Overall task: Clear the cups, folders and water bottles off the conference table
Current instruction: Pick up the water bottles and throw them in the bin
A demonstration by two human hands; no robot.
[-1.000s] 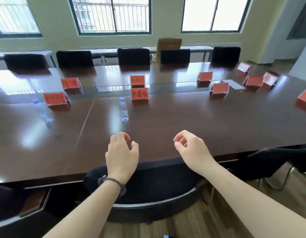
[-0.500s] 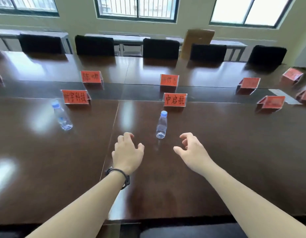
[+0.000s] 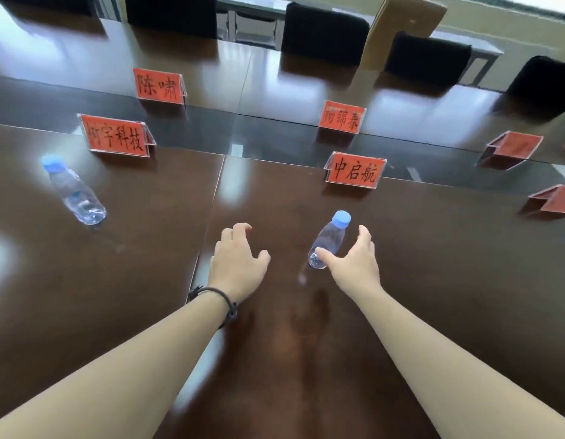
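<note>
A small water bottle [image 3: 329, 239] with a blue cap stands on the brown surface [image 3: 433, 264], just in front of the red name card [image 3: 354, 170]. The right hand [image 3: 354, 264] is spread wide around it, thumb by the bottom, fingers on the far side; its grip has not closed. The left hand [image 3: 238, 264] hangs loose beside the bottle and holds nothing. To do this well, close the right hand around the middle of the bottle, not the cap, and lift it straight up. Squeeze softly, because thin plastic bends. A second bottle [image 3: 73, 191] waits far left of the card.
</note>
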